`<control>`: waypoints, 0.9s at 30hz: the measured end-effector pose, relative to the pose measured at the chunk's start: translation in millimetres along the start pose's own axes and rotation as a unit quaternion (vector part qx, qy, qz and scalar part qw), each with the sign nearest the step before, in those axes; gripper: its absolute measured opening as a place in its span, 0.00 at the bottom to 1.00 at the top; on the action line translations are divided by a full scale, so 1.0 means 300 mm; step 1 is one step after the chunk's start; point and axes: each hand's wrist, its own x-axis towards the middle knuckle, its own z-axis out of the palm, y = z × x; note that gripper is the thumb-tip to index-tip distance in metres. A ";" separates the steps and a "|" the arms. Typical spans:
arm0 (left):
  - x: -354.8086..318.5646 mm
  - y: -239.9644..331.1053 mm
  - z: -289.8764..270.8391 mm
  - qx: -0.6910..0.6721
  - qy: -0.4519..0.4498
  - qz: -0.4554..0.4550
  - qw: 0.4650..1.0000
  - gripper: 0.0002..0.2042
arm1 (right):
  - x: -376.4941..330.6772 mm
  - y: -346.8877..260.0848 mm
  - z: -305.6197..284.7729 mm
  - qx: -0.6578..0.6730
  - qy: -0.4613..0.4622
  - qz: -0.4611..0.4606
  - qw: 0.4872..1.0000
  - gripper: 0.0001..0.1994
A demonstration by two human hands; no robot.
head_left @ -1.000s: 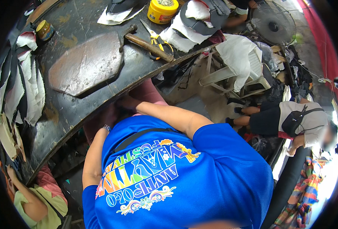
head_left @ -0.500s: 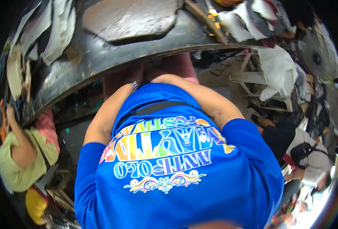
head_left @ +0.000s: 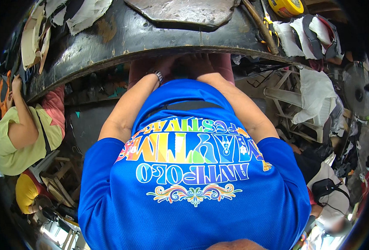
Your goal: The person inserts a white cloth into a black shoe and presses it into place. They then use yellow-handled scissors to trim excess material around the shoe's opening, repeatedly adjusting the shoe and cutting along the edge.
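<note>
I look down at my own blue printed shirt. Both forearms reach forward to my lap, just under the curved front edge of a dark workbench (head_left: 122, 39). My left hand (head_left: 170, 66), with a watch on its wrist, and my right hand (head_left: 199, 64) lie close together in the shadow on reddish trousers. Whether they hold anything is hidden by the dark. On the bench above them lies a flat grey-brown slab (head_left: 184, 10).
A hammer (head_left: 257, 23), yellow-handled scissors (head_left: 270, 27) and a yellow tin (head_left: 286, 5) lie on the bench at the right, beside cut white pieces (head_left: 292, 37). Pale cut pieces (head_left: 32, 39) are stacked at the left. A person in a yellow-green shirt (head_left: 9, 141) sits left; a fan (head_left: 355, 96) stands right.
The view has tilted down and turned, so the bench has slid to the top edge. My hands have drawn together at my lap under the bench edge.
</note>
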 end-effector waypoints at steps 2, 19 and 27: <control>-0.025 0.063 0.021 -0.174 0.031 -0.179 0.968 0.22 | 0.006 0.017 0.007 -0.047 0.003 -0.019 0.999 0.29; -0.081 0.160 0.009 -0.310 0.052 -0.240 0.919 0.18 | -0.001 0.090 0.001 0.549 -0.045 0.015 0.834 0.24; 0.023 -0.028 -0.014 -0.242 -0.071 -0.138 0.958 0.16 | -0.001 0.034 0.008 0.762 -0.024 0.168 0.626 0.22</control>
